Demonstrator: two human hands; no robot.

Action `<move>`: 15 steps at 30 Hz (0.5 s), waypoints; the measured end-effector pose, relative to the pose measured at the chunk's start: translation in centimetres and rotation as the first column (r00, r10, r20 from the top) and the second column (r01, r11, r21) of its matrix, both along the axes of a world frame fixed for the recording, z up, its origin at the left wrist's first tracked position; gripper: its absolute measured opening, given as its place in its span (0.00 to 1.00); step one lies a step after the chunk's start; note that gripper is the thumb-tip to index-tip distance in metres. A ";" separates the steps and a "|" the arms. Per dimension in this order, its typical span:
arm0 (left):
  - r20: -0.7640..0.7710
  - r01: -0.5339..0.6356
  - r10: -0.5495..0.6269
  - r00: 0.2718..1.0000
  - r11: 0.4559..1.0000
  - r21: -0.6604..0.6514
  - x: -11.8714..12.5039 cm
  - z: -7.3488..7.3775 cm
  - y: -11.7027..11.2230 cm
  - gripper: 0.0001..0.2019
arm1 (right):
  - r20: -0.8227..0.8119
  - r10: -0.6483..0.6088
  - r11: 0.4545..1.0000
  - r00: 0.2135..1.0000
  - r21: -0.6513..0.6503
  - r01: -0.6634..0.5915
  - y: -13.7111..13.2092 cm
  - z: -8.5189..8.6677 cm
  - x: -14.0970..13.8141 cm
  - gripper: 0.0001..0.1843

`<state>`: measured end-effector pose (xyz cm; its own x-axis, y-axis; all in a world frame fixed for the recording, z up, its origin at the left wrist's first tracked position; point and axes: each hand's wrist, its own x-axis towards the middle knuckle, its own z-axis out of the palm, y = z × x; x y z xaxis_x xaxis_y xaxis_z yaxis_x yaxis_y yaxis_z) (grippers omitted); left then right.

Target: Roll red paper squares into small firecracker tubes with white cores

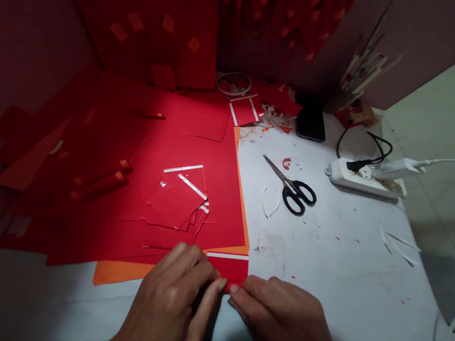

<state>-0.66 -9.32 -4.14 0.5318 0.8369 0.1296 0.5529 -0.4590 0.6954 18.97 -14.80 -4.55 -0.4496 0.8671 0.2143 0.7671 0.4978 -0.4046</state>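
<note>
My left hand [173, 305] and my right hand [279, 321] meet at the near edge of the white table [337, 266]. Between their fingertips they pinch a small red paper piece [233, 268] with a white strip along its top edge. Both hands have fingers pressed together on the paper. Just beyond them lies a stack of small red paper squares [178, 200] with white strips, on large red sheets [132, 179]. An orange sheet [122, 271] pokes out from beneath the red ones.
Black-handled scissors [293, 189] lie on the white table, right of the red sheets. A white power strip [363, 176] with plugged cables and a dark phone [310, 123] sit farther back. A holder of sticks [362, 71] stands at back right. Rolled red paper tubes [100, 180] lie left.
</note>
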 end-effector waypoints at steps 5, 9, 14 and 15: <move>-0.004 0.011 -0.011 1.000 1.000 0.009 0.1 -0.2 -0.1 0.06 | -0.023 0.021 1.000 1.000 0.001 -0.021 0.7 1.1 -0.2 0.20; 0.090 -0.009 -0.004 0.996 0.990 0.140 0.0 -0.5 -0.3 0.06 | -0.056 0.001 0.999 0.998 -0.041 -0.003 1.1 1.1 -0.2 0.18; 0.096 0.047 -0.077 0.992 0.958 0.282 -0.5 -0.4 -0.6 0.07 | -0.063 -0.039 0.996 0.997 -0.082 0.033 0.8 0.6 -0.3 0.14; 0.075 0.066 -0.090 0.993 0.958 0.279 -0.7 -0.4 -0.7 0.07 | -0.048 -0.041 0.994 0.998 -0.099 0.036 0.7 0.6 -0.2 0.14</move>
<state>-1.32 -9.99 -4.58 0.5707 0.7186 0.3974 0.4511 -0.6787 0.5795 18.72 -14.13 -3.99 -0.4060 0.9017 0.1489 0.7627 0.4241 -0.4883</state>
